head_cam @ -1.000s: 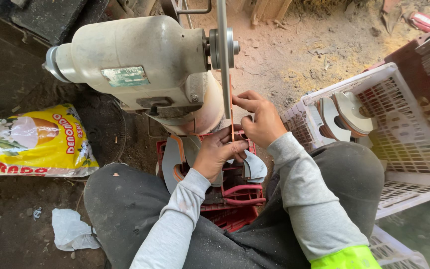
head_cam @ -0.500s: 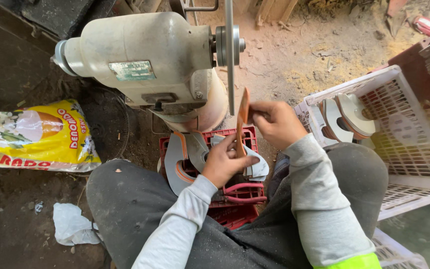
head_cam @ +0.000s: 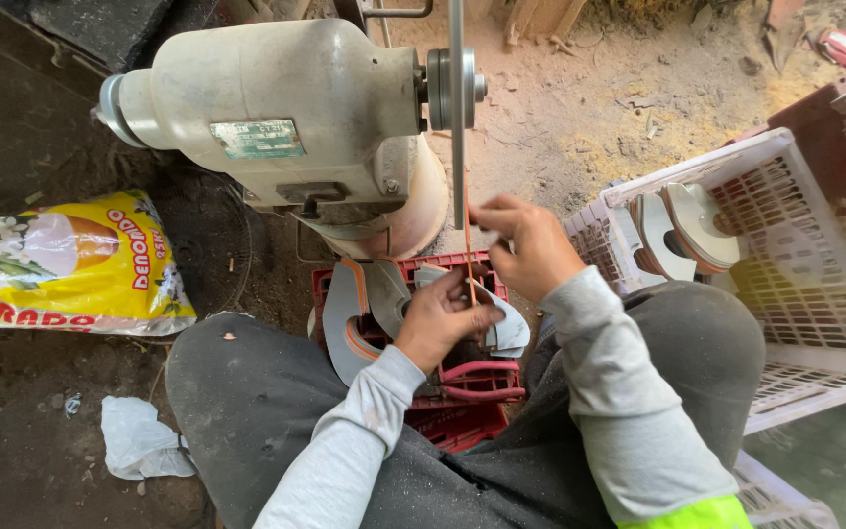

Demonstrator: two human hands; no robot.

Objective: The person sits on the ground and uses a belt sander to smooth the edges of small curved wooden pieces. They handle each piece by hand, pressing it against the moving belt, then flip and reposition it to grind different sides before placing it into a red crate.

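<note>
Dirt floor, crates crowd knees; both hands' grip (head_cam: 440, 318) (head_cam: 526, 245) pinching thin orange strip (head_cam: 468, 250) beside grinder wheel (head_cam: 456, 108).

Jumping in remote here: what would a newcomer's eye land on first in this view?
The big pale grinder motor at top centre, its thin disc edge-on to the camera. Right below the disc, the left hand and right hand hold a thin orange-edged piece upright, above a red crate of similar pieces. A yellow bag lies far left and a white crate sits right.
</note>
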